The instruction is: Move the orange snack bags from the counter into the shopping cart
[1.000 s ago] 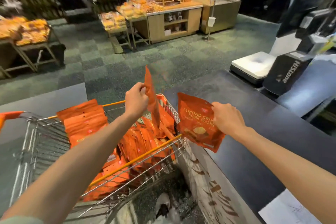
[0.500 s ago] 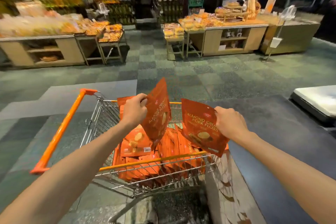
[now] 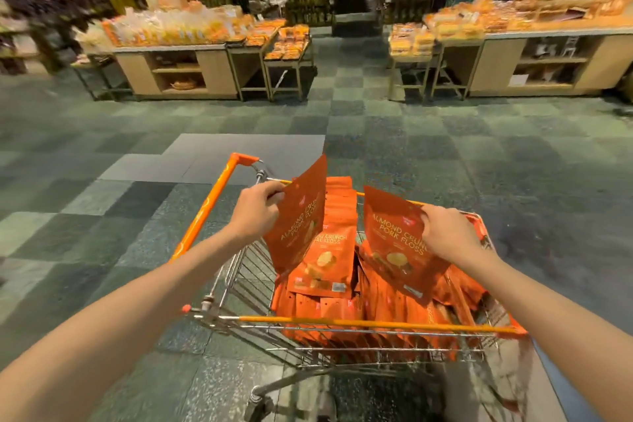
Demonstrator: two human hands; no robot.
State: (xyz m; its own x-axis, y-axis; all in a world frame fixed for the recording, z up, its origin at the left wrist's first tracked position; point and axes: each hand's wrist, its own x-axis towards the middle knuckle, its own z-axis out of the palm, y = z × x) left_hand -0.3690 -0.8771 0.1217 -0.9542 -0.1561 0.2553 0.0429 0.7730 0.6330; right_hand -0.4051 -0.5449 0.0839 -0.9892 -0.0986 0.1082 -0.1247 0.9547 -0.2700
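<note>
— What have you got hold of?

— My left hand point(image 3: 257, 210) pinches the top edge of a flat orange foil snack bag printed "Almond Crunch Pork Floss" point(image 3: 298, 220). My right hand point(image 3: 447, 236) grips the upper right edge of a second orange bag of the same kind point(image 3: 394, 243). Both bags hang upright.

— Where are they hanging?

— Above the wire shopping cart with orange plastic rails point(image 3: 342, 321). The left bag is tilted, its lower corner down by the heap of orange bags inside the cart point(image 3: 329, 271); whether it touches I cannot tell. The right bag hangs over the cart's right half.

— And around you?

— Grey-green checkered floor tiles point(image 3: 411, 134) under the cart, and beyond them wooden display stands loaded with packaged baked goods point(image 3: 178, 55).
</note>
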